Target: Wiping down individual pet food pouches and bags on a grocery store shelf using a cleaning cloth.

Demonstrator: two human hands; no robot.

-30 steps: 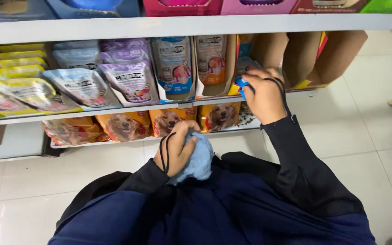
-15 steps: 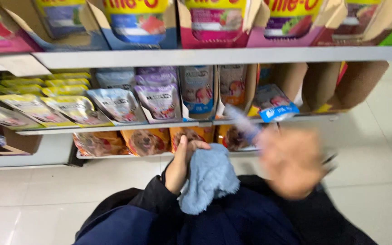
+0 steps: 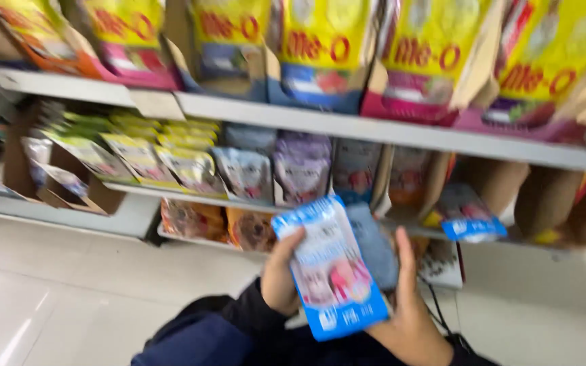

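Observation:
A blue and white pet-food pouch (image 3: 330, 271) is held flat in front of me, above my dark blue sleeves. My left hand (image 3: 279, 278) grips its left edge with the fingers curled over it. My right hand (image 3: 412, 318) supports it from the lower right, thumb pointing up. A grey-blue cloth (image 3: 374, 247) shows just behind the pouch, between it and my right thumb; which hand holds the cloth is hidden. The picture is blurred.
Store shelves face me. The middle shelf (image 3: 191, 198) carries rows of pet-food pouches in cardboard trays, and one blue pouch (image 3: 466, 217) lies at the right. The upper shelf (image 3: 388, 132) holds yellow bags. Pale floor tiles (image 3: 69, 298) spread at left.
My right hand has come back from the shelf with the blue pouch and now meets my left hand in front of me. The camera has tilted up and moved closer.

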